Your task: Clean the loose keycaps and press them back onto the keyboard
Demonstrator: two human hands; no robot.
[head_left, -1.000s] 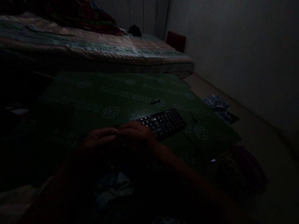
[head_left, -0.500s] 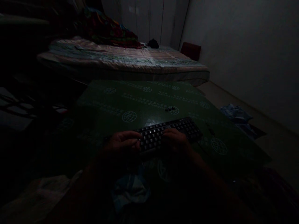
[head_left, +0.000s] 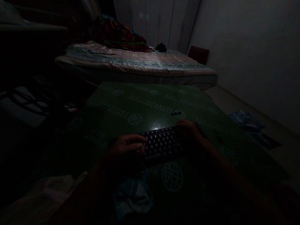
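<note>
A black keyboard [head_left: 161, 142] lies at a slant on a green table [head_left: 112, 109] printed with pale globes and lettering. My left hand [head_left: 127, 147] is closed at the keyboard's left end, its index finger along the keys and the thumb close below. Over the right part of the keyboard is my right hand [head_left: 189, 132], fingers bent together, tips by the back edge. Whether anything sits between those fingertips is too dark to see. A few small dark pieces [head_left: 175, 113] rest on the table behind the keyboard. Under my wrists is a crumpled blue and white cloth [head_left: 133, 197].
Beyond the table stands a bed [head_left: 140, 64] with a striped sheet and a red patterned blanket [head_left: 124, 39]. A bundle of cloth [head_left: 246, 120] is on the floor at right. A pale wall [head_left: 253, 47] rises there. The room is very dim.
My right hand has moved right and toward the back edge of the keyboard, baring the middle keys. My left hand stays at the left end. The whole view has shifted slightly.
</note>
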